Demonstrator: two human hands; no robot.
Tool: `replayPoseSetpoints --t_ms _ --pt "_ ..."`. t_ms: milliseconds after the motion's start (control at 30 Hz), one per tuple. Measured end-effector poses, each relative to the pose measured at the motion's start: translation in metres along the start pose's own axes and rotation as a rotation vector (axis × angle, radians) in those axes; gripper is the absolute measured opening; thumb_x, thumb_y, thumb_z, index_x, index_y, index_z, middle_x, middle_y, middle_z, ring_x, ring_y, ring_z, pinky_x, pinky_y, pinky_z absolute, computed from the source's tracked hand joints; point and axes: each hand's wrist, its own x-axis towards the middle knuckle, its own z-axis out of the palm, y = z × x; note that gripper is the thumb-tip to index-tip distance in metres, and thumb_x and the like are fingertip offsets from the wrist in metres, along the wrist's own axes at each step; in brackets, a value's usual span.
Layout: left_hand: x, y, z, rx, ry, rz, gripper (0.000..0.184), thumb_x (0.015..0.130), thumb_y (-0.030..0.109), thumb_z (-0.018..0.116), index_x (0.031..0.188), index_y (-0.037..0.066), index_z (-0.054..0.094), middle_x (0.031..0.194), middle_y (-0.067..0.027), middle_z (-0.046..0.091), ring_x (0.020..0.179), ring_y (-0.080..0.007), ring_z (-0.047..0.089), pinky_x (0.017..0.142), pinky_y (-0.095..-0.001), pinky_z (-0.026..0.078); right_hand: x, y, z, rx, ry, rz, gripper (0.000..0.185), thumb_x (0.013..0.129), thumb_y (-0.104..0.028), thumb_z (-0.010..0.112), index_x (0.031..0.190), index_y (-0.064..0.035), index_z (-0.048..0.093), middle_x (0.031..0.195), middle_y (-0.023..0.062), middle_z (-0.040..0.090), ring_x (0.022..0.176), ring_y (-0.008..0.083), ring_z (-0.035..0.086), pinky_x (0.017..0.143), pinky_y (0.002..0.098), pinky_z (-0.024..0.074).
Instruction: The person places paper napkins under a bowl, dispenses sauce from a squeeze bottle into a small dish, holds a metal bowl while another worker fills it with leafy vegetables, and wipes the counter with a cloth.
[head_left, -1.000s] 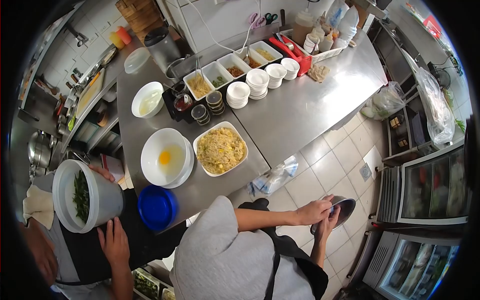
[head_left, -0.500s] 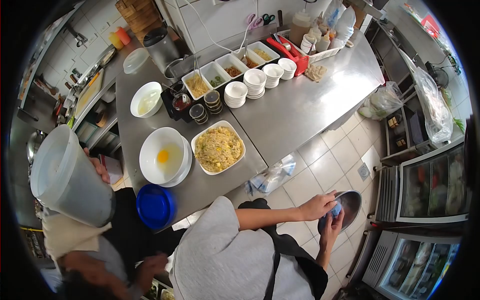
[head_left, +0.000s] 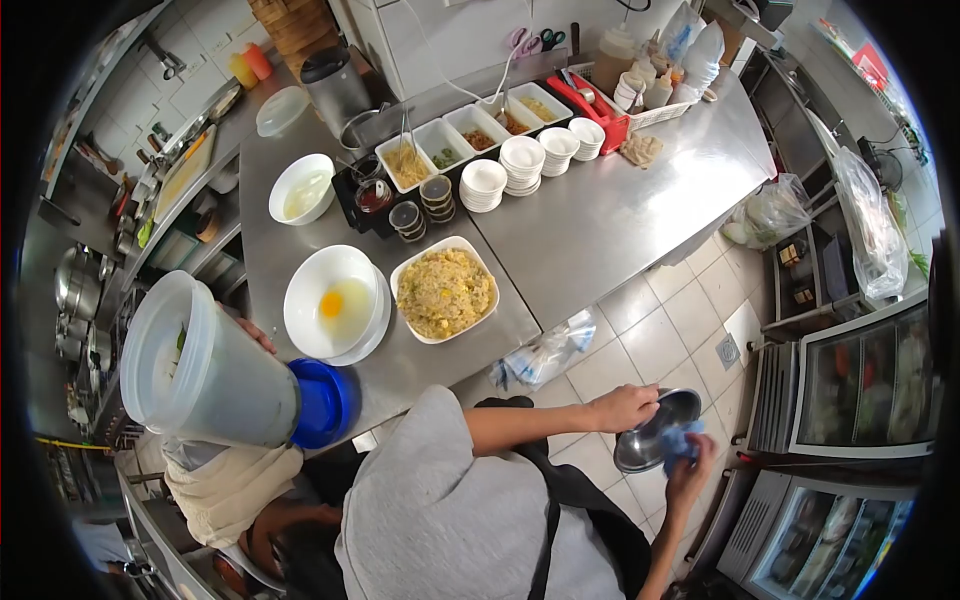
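Note:
A metal bowl [head_left: 643,448] is tilted over the floor to the right of the counter. My left hand [head_left: 622,408] grips its rim. My right hand [head_left: 692,466] is closed around a crumpled blue cloth [head_left: 680,442], which lies across the right side of the bowl. Part of the bowl's inside is hidden behind the cloth.
On the steel counter [head_left: 600,215] stand a dish of fried rice [head_left: 446,292], a white bowl with a cracked egg [head_left: 330,303], stacked small dishes [head_left: 483,187] and topping trays. At left a co-worker carries a large plastic bucket [head_left: 225,375] beside a blue container [head_left: 325,400]. Fridges [head_left: 865,380] line the right.
My right hand has moved right with the cloth, apart from my left hand, and the bowl has shifted left. The co-worker's bucket has moved right, partly over the blue container.

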Motion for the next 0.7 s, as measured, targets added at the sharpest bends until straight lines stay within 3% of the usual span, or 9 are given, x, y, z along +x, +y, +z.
replayPoseSetpoints --t_ms 67,100,200,300,400,433,533,700 --pt "-0.003 0.003 0.004 0.009 -0.044 0.03 0.021 0.087 0.017 0.046 0.085 -0.004 0.051 0.114 -0.0271 0.048 0.086 -0.0424 0.054 0.075 -0.0445 0.044 0.014 -0.013 0.001 -0.188 0.225 -0.091 0.043 0.054 0.014 0.045 0.093 -0.0033 0.054 0.103 0.0166 0.046 0.1 0.0323 0.047 0.087 0.0385 0.0375" --pt "-0.005 0.004 0.006 0.016 -0.067 0.046 0.021 0.087 0.017 0.046 0.086 -0.004 0.051 0.114 -0.0266 0.049 0.087 -0.0424 0.054 0.076 -0.0447 0.044 0.021 -0.012 0.002 -0.202 0.228 -0.124 0.044 0.053 0.014 0.045 0.091 -0.0047 0.055 0.108 0.0151 0.045 0.102 0.0321 0.046 0.087 0.0396 0.0379" --pt "-0.008 0.011 0.006 0.005 -0.063 0.049 0.022 0.087 0.017 0.046 0.087 -0.004 0.052 0.114 -0.0258 0.05 0.089 -0.042 0.054 0.077 -0.0443 0.044 0.026 0.011 0.009 -0.246 0.096 -0.109 0.044 0.053 0.013 0.046 0.091 -0.0063 0.056 0.109 0.0141 0.045 0.103 0.0324 0.045 0.086 0.0404 0.0385" --pt "-0.01 0.008 0.0 0.017 0.076 0.09 0.022 0.088 0.017 0.045 0.087 -0.005 0.052 0.113 -0.0273 0.05 0.089 -0.0423 0.054 0.078 -0.0439 0.044 0.023 0.019 0.011 -0.394 0.044 -0.101 0.044 0.053 0.013 0.047 0.09 -0.0085 0.057 0.106 0.0131 0.046 0.098 0.0324 0.046 0.082 0.0408 0.04" --pt "-0.011 0.013 -0.017 -0.016 0.101 0.016 0.023 0.088 0.017 0.045 0.087 -0.005 0.052 0.112 -0.0322 0.047 0.093 -0.0428 0.053 0.08 -0.0435 0.044 0.011 0.023 0.014 -0.447 -0.072 -0.007 0.044 0.053 0.012 0.048 0.09 -0.0095 0.058 0.102 0.0126 0.047 0.094 0.0319 0.046 0.081 0.041 0.0408" --pt "-0.011 0.007 -0.015 0.026 0.194 0.1 0.023 0.087 0.016 0.047 0.085 -0.006 0.052 0.106 -0.0351 0.047 0.093 -0.0428 0.053 0.079 -0.0435 0.044 0.007 0.024 0.016 -0.46 -0.115 0.027 0.043 0.053 0.012 0.049 0.09 -0.0099 0.058 0.101 0.0124 0.047 0.093 0.0317 0.046 0.08 0.041 0.041" --pt "-0.008 -0.004 -0.013 0.062 0.279 0.173 0.021 0.085 0.014 0.048 0.081 -0.005 0.052 0.087 -0.0267 0.055 0.078 -0.0413 0.056 0.069 -0.0452 0.045 -0.002 0.021 0.029 -0.471 -0.15 0.039 0.042 0.053 0.011 0.051 0.089 -0.0106 0.059 0.099 0.0118 0.046 0.091 0.0312 0.046 0.079 0.0405 0.0416" --pt "-0.009 0.001 -0.015 0.017 0.216 0.095 0.021 0.086 0.014 0.048 0.08 -0.006 0.052 0.085 -0.0275 0.055 0.082 -0.0418 0.055 0.072 -0.045 0.046 -0.005 0.014 0.042 -0.594 -0.16 -0.108 0.027 0.063 0.005 0.052 0.083 -0.008 0.064 0.102 0.0142 0.052 0.095 0.0315 0.048 0.08 0.0404 0.041"
